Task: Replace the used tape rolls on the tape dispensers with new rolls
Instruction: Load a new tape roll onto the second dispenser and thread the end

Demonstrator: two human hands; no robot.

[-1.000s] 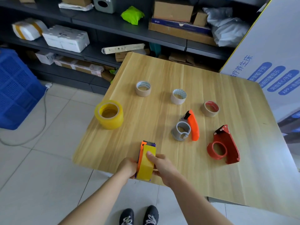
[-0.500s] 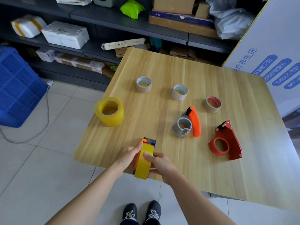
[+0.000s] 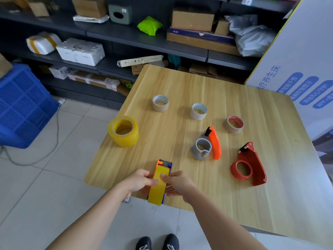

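Observation:
An orange and blue tape dispenser (image 3: 163,164) loaded with a yellow tape roll (image 3: 159,185) is held on edge over the table's near edge. My left hand (image 3: 138,182) grips its left side, thumb on the yellow tape. My right hand (image 3: 178,183) grips its right side, thumb also on the tape. A full yellow roll (image 3: 123,131) lies at the table's left. An orange and grey dispenser (image 3: 207,144) and a red dispenser (image 3: 247,166) lie empty to the right. Three nearly used brown cores (image 3: 160,103) (image 3: 198,111) (image 3: 233,124) stand farther back.
The wooden table (image 3: 225,98) ends just under my hands, with tiled floor and my shoes below. Dark shelves with boxes and parcels (image 3: 81,51) stand behind. A blue crate (image 3: 21,103) sits at the left, a white printed board (image 3: 297,69) at the right.
The loaded dispenser has stayed at the near edge while my left thumb moved onto the yellow tape face. The camera tilted slightly, shifting the table in view.

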